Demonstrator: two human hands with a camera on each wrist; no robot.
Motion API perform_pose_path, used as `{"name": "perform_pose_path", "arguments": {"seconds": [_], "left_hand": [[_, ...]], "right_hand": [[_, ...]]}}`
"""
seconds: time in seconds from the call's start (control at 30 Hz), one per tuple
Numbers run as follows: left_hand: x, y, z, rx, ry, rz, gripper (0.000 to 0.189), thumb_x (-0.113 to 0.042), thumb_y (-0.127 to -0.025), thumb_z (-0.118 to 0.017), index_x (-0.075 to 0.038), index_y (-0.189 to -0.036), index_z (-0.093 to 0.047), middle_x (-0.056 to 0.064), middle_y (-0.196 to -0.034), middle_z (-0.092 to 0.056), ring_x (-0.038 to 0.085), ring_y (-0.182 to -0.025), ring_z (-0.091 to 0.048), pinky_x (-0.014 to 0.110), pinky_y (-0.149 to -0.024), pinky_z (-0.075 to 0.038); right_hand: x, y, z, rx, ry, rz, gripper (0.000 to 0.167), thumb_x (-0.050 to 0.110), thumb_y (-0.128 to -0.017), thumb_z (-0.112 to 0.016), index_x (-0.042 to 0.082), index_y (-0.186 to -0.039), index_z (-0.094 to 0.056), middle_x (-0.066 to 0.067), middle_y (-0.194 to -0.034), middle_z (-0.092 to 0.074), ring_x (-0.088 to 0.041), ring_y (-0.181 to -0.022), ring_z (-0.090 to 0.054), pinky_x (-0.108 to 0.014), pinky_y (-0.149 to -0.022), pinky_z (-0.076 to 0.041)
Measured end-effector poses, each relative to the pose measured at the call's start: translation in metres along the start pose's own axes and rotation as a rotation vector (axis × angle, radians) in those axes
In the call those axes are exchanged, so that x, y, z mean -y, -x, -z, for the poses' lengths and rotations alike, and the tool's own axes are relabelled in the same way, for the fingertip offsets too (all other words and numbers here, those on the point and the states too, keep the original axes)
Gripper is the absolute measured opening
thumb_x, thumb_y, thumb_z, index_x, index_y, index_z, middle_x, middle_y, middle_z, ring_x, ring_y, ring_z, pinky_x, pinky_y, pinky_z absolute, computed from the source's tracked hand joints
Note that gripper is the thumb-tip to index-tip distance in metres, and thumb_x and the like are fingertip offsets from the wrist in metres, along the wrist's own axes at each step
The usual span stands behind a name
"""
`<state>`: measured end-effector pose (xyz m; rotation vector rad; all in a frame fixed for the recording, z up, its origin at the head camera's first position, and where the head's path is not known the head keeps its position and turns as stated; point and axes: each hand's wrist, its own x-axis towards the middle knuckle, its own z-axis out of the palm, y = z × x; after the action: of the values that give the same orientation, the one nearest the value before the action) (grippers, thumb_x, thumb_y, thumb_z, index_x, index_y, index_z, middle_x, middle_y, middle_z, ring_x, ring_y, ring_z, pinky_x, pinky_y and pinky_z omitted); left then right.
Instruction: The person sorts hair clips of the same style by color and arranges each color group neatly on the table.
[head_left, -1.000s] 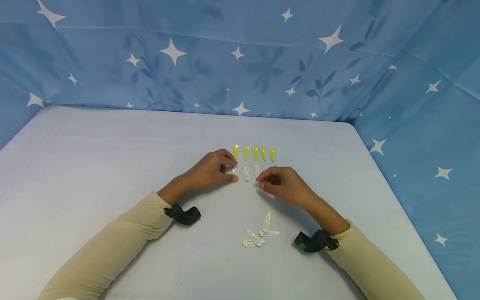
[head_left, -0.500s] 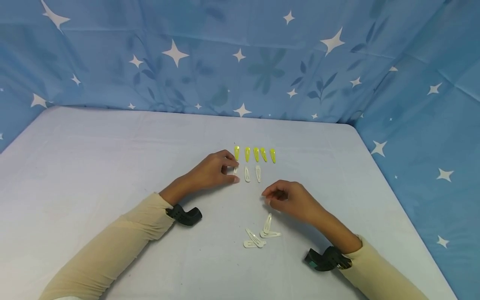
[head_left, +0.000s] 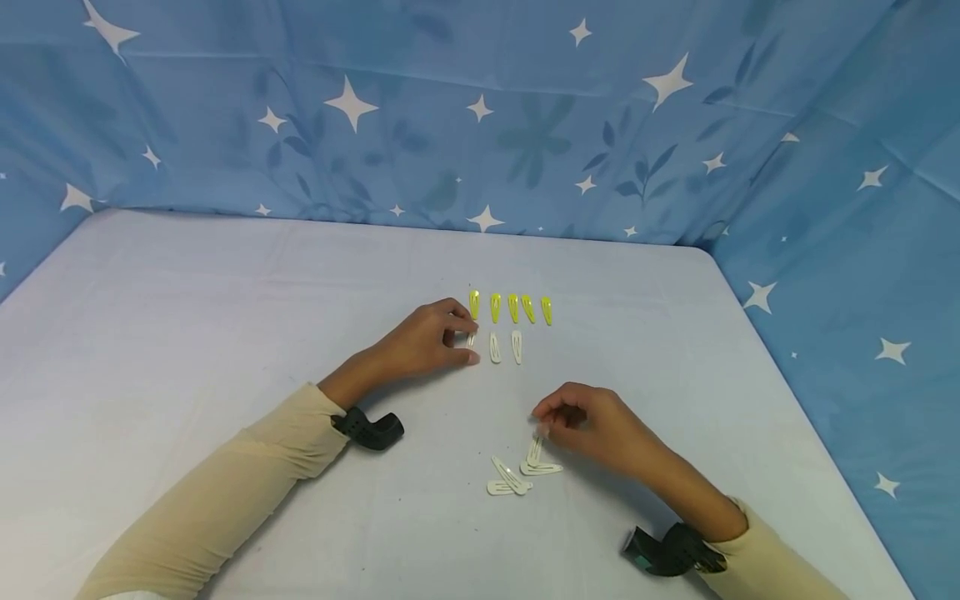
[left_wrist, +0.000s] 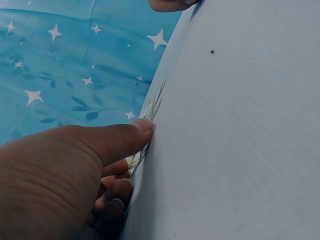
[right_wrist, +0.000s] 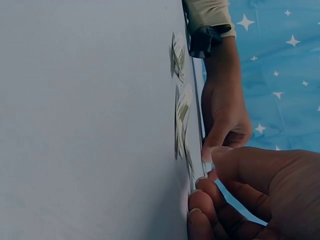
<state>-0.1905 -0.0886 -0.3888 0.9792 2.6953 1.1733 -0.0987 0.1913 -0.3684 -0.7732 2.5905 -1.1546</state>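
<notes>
Several yellow snap hair clips [head_left: 513, 308] lie in a row on the white table. Below them is a shorter row of white hair clips [head_left: 495, 347]. My left hand [head_left: 429, 340] pinches the leftmost white hair clip [head_left: 471, 341] of that row by its ends, thumb at the near end and fingers at the far end. A loose cluster of white hair clips [head_left: 504, 487] lies nearer to me. Over its upper edge is my right hand [head_left: 592, 421], thumb and fingers apart. Their tips are beside the topmost white clip [head_left: 534, 452], partly covering its upper end.
A white cloth covers the table [head_left: 247, 292]. Behind and to the right hangs a blue curtain [head_left: 420, 158] with white stars. Each wrist wears a black camera mount [head_left: 371, 431], and the right one [head_left: 671, 550] sits near the table's front.
My right hand has moved from the third white clip in the row toward me, down to the loose cluster. My left hand has stayed at the leftmost white clip.
</notes>
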Motion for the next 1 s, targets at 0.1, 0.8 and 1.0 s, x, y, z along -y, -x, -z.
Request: {"name": "perform_pose_path", "arguments": {"seconds": [0.1,0.8,1.0], "left_hand": [[0.0,0.0,0.0,-0.001,-0.004,0.001,0.041,-0.017,-0.084,-0.078,0.002,-0.118,-0.069,0.008,-0.113,-0.057,0.011,-0.076,-0.055,0.029,-0.072,-0.047],[-0.001,-0.001,-0.001,0.002,-0.006,-0.002,0.04,-0.017,-0.084,-0.078,0.001,-0.119,-0.069,0.009,-0.114,-0.057,0.012,-0.077,-0.055,0.029,-0.072,-0.047],[0.0,0.0,-0.001,0.0,-0.012,-0.001,0.041,-0.017,-0.083,-0.078,0.001,-0.119,-0.069,0.009,-0.114,-0.057,0.011,-0.077,-0.055,0.029,-0.072,-0.047]], "right_hand": [[0.001,0.004,-0.002,0.008,-0.012,-0.002,0.018,0.001,-0.082,-0.075,0.01,-0.097,-0.071,0.007,-0.085,-0.062,-0.012,-0.075,-0.056,-0.025,-0.068,-0.049],[0.009,0.008,-0.011,-0.002,0.162,-0.007,0.037,0.02,-0.07,-0.088,0.013,-0.102,-0.07,0.007,-0.089,-0.055,-0.01,-0.077,-0.051,-0.024,-0.068,-0.047],[0.012,0.009,-0.012,0.006,0.238,-0.061,0.033,0.02,-0.07,-0.089,0.016,-0.097,-0.07,0.008,-0.083,-0.052,-0.009,-0.073,-0.048,-0.024,-0.064,-0.044]]}}
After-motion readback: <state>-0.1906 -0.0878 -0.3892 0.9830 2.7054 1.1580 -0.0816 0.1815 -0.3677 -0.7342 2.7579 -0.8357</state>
